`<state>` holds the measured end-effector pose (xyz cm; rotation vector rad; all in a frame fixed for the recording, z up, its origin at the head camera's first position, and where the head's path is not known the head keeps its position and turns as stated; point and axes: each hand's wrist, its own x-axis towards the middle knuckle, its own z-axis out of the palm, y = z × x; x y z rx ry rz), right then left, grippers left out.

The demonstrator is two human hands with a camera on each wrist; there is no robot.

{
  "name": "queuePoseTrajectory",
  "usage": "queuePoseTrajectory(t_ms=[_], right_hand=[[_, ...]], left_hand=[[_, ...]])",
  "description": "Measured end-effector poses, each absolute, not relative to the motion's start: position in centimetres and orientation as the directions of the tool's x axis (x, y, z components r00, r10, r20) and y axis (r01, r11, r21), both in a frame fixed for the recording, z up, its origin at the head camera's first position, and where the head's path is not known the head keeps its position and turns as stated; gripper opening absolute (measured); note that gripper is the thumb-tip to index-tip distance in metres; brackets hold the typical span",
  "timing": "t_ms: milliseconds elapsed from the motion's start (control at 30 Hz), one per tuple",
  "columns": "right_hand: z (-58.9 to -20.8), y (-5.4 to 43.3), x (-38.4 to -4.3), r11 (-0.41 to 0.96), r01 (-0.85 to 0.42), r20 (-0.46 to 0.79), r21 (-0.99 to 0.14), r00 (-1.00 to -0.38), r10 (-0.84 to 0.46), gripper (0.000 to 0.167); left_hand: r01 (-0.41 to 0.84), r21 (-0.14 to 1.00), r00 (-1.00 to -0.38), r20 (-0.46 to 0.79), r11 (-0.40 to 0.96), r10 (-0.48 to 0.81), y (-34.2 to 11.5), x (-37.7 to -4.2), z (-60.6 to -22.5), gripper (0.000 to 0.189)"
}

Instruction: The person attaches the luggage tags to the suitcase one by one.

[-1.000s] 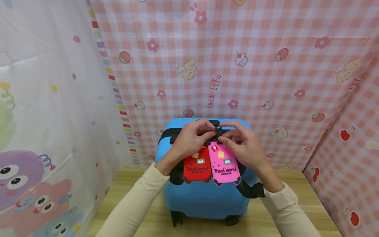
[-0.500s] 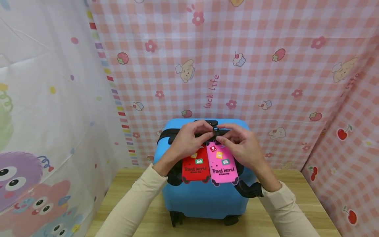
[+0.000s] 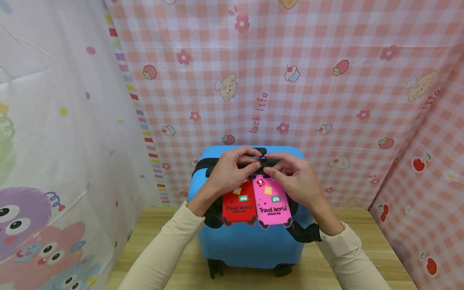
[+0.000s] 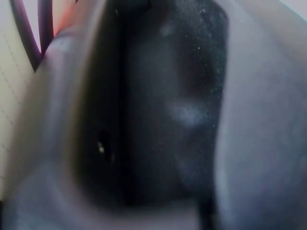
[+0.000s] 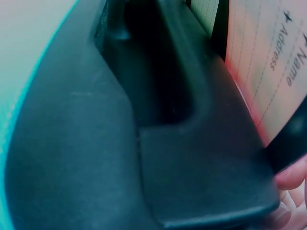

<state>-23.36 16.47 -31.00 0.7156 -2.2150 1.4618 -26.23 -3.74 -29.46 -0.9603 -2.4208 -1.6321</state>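
Observation:
A small blue suitcase [image 3: 250, 247] stands on the wooden table, a black carry handle on its top. Two luggage tags, one red [image 3: 239, 213] and one pink [image 3: 274, 212], hang side by side against its near side, both printed "Travel World". At the handle, my left hand [image 3: 232, 171] pinches a thin black strap [image 3: 263, 158] between thumb and forefinger. My right hand [image 3: 298, 179] pinches at the same strap from the other side, just above the pink tag. Fingers hide most of the strap. In the right wrist view, a tag's lined back [image 5: 261, 62] reads "Name" and "Address".
Black wheels [image 3: 282, 270] carry the suitcase on the wooden table [image 3: 156, 233]. A checked pink cloth [image 3: 203, 92] hangs close behind, with a white printed cloth [image 3: 72, 141] at left. Black wrist-camera mounts [image 3: 304, 233] sit close to the suitcase.
The view has shifted slightly. My fingertips have come closer together at the strap, which showed upright between them earlier and now shows less. Both tags hang much as before.

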Motion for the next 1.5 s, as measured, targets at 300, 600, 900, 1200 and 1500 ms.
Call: queuePoseTrajectory(t_ms=[300, 600, 900, 1200, 1500], right_hand=[[-30.98, 16.55, -23.12, 0.345, -0.587, 0.560, -0.732, -0.807, -0.185, 0.029], [-31.07, 16.53, -23.19, 0.348, -0.594, 0.575, -0.726, -0.801, -0.167, 0.027], [-30.92, 16.45, -23.17, 0.346, -0.595, 0.579, -0.725, -0.799, -0.163, 0.017], [-30.82, 16.53, -23.27, 0.303, -0.575, 0.552, -0.760, -0.817, -0.166, 0.010], [-30.87, 16.91, -23.23, 0.290, -0.585, 0.563, -0.758, -0.810, -0.162, 0.014]], left_hand=[[0.553, 0.813, -0.777, 0.426, 0.180, 0.463, -3.84, -26.20, -29.50, 0.021], [0.546, 0.814, -0.783, 0.412, 0.197, 0.466, -3.84, -26.12, -29.63, 0.026], [0.583, 0.780, -0.760, 0.426, 0.226, 0.492, -3.79, -26.12, -29.59, 0.032], [0.654, 0.707, -0.721, 0.473, 0.271, 0.506, -3.55, -26.07, -29.74, 0.032], [0.692, 0.640, -0.709, 0.514, 0.333, 0.483, -3.21, -25.93, -29.80, 0.026]])
